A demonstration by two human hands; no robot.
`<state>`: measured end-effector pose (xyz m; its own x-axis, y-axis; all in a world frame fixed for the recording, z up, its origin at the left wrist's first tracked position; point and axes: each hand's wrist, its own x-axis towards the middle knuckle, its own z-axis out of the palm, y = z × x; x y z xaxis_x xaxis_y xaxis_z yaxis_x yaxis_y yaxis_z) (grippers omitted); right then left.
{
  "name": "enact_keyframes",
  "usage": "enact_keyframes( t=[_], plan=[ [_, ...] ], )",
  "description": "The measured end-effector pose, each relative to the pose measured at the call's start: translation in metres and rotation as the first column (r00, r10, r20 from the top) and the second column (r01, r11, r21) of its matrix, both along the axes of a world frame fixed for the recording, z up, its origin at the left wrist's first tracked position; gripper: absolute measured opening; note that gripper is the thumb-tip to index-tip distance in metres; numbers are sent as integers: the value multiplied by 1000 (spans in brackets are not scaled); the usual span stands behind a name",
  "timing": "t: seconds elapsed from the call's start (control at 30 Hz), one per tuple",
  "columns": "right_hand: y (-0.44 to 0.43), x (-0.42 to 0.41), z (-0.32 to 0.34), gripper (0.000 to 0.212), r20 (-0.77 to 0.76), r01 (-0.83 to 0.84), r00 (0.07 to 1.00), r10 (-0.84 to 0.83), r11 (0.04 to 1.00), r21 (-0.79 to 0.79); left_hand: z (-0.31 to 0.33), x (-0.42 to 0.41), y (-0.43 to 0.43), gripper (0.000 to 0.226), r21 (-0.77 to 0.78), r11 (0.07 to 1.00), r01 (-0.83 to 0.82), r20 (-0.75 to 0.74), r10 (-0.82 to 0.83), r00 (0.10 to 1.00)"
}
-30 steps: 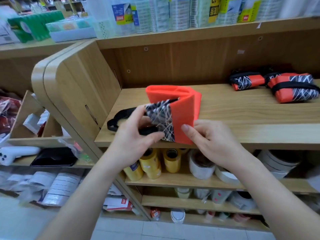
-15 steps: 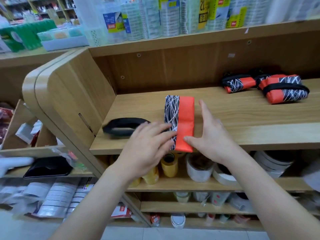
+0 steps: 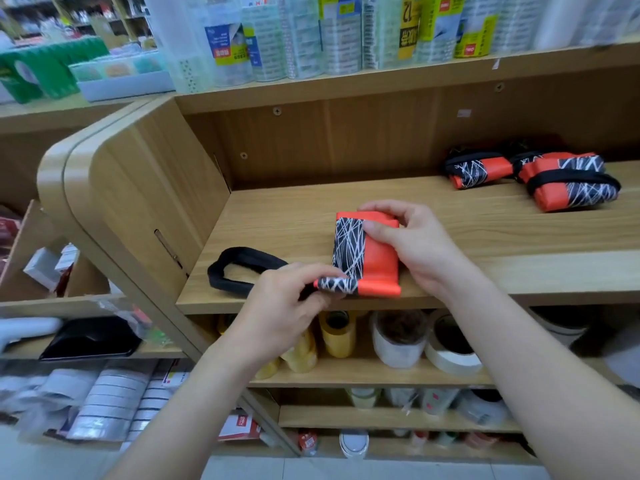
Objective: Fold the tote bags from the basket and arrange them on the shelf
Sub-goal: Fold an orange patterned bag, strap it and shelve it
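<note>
Our left hand [image 3: 284, 306] went from flat to pinching up the near end of the tote bag [image 3: 379, 268].
Right hand [image 3: 412, 244] grips the far end so we roll tight.

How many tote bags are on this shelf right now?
3. One bag at the shelf front, gripped by left hand and right hand; two wrapped bags at back right. Another may hide behind them.

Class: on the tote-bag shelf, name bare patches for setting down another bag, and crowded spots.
Bare: between the held tote bag and the folded bags at right; behind the black handle loop. Crowded: front edge, by left hand and right hand.
</note>
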<state>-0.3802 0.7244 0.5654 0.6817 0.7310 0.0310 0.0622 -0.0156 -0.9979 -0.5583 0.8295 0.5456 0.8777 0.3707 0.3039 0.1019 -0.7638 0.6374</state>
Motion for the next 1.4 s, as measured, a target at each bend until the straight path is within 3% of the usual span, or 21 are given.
enact_keyframes(
  t=[0.07,0.13,0.27,0.33,0.43,0.53,0.73,0.83,0.9,0.97,1.07,1.17,1.27,1.4],
  plan=[
    [-5,-5,2,19,-110,-32,993,36,999,37,5,5,-2,21,-108,993,-43,19,45,999],
    [-8,-9,5,23,-150,-27,988,33,999,41,7,13,-5,36,-160,979,-124,36,131,991],
    [-13,-18,9,44,-188,-36,980,60,991,131,4,25,-9,42,-52,959,-280,90,284,955],
    [-13,-26,7,50,-77,-16,997,24,994,109,6,29,-9,42,-13,948,-317,87,317,944],
    [-8,-37,1,29,72,180,980,-187,979,92,7,35,-11,48,29,981,-190,-21,191,981],
    [-3,-42,-2,19,36,291,954,-298,948,129,5,38,-18,36,28,994,-106,-97,108,989],
    [-1,-44,-3,27,-19,418,906,-422,888,191,9,40,-26,30,64,993,-98,-90,103,991],
    [-8,-37,4,29,15,286,957,-290,949,135,4,39,-27,36,153,981,-123,-62,133,989],
    [-17,-28,11,26,168,83,982,-90,995,47,-1,39,-23,48,208,966,-151,-37,162,986],
    [-27,-15,19,19,417,-65,902,115,989,-133,-4,40,-22,55,305,936,-178,-17,193,981],
    [-35,0,24,27,682,-61,654,326,922,-383,-1,41,-24,60,318,935,-154,-29,172,985],
    [-39,8,23,19,743,-104,570,351,928,-359,5,33,-17,66,400,912,-90,-45,118,992],
    [-47,15,22,27,725,-136,581,370,923,-361,14,10,6,83,449,888,-99,-130,174,976],
    [-53,24,24,23,739,-127,558,378,919,-374,20,-20,33,33,335,942,-28,-194,98,976]
  ],
)
